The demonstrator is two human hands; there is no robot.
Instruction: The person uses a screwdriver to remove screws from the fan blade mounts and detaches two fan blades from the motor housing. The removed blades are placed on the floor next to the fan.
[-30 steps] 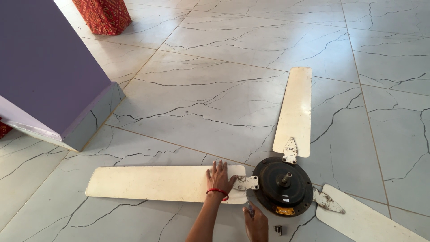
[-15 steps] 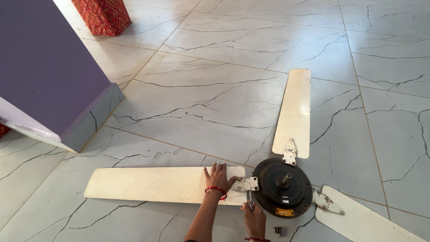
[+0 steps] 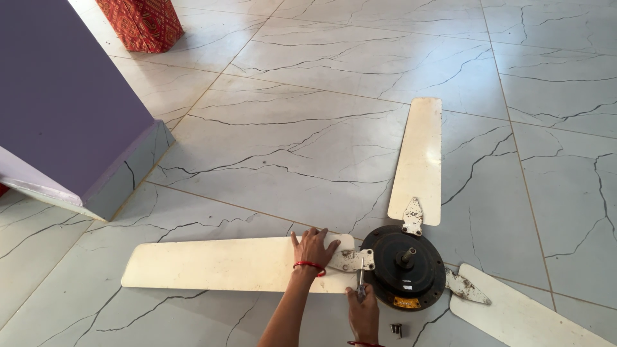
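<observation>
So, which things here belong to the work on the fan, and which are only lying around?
In the work:
- left hand, flat on the cream fan blade
- right hand, holding a screwdriver at the blade bracket
- dark motor hub
- small loose metal parts by the hub

Lying about:
- red patterned cloth item
- purple wall corner

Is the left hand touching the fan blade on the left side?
Touching. The head view shows the left hand lying palm-down on the cream fan blade, fingers spread near its metal bracket.
</observation>
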